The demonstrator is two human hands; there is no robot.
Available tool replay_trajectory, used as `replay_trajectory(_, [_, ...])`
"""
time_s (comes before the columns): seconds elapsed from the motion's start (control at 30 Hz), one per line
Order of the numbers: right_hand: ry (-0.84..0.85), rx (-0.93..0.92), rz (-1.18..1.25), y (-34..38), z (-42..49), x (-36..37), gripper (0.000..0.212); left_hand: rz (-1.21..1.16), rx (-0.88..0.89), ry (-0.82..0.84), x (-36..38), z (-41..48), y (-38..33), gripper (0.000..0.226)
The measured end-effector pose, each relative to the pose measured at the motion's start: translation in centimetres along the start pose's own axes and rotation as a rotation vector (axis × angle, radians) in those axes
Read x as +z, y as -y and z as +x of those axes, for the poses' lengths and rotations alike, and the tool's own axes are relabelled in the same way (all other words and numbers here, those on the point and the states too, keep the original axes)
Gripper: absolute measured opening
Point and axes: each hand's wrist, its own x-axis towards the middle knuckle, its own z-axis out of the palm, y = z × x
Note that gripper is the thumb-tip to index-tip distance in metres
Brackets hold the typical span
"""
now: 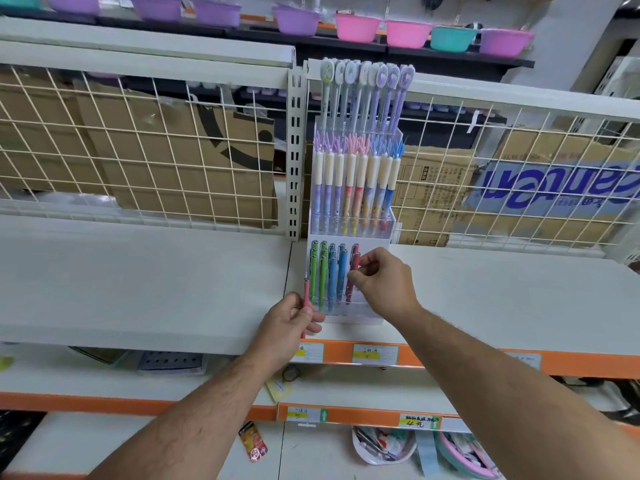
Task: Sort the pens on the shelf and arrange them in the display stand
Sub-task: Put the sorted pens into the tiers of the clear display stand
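Step in hand: filling the bottom tier of the display stand [349,315], sorted by colour. Green pens [314,271] stand at L, blue pens [341,271] mid, reds at R. R hand [384,282] pinches 1 red pen [355,268] by the barrel btwn thumb & forefinger, apparently seating it in its slot. L hand [291,323] is curled round 1 pink pen [306,292], held upright just L of the stand, over the shelf [138,289] front. The upper 2 tiers look full. Next, prob.: R hand lets go once the pen sits, then takes the pink pen & drops it tip-down beside the reds. That needs a straight vertical entry w/o knocking neighbours.
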Motion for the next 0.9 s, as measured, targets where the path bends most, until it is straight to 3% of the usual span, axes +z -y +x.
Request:
replay_trajectory(0.17, [-0.018, 0.010, 0.035, 0.1, -1.8, 0.3, 0.015, -0.023, -0.006, 0.001, 0.0, -0.1, 0.1, 0.014])
replay_trajectory(0.33, [0.219, -0.044, 0.157, 0.5, -4.9, 2.1, 0.017, -0.056, 0.037, -0.017, 0.3, -0.1, 0.2, 0.009])
replay_trajectory(0.5, [0.225, -0.097, 0.166, 1.2, -5.4, 2.6, 0.028, -0.018, 0.068, -0.027, 0.9, -0.1, 0.1, 0.017])
replay_trajectory(0.63, [0.325, -0.052, 0.265, 1.2, -5.5, 2.1, 0.024, 0.049, 0.097, -0.023, 0.5, 0.1, 0.2, 0.023])
replay_trajectory(0.8, [0.281, -0.080, 0.225, 1.1, -5.6, 1.7, 0.013, 0.130, 0.129, 0.016, 0.5, 0.3, 0.0, 0.020])
replay_trajectory(0.9, [0.213, -0.082, 0.190, 0.9, -5.3, 1.2, 0.009, 0.210, 0.142, 0.081, 0.5, 0.4, -0.2, 0.008])
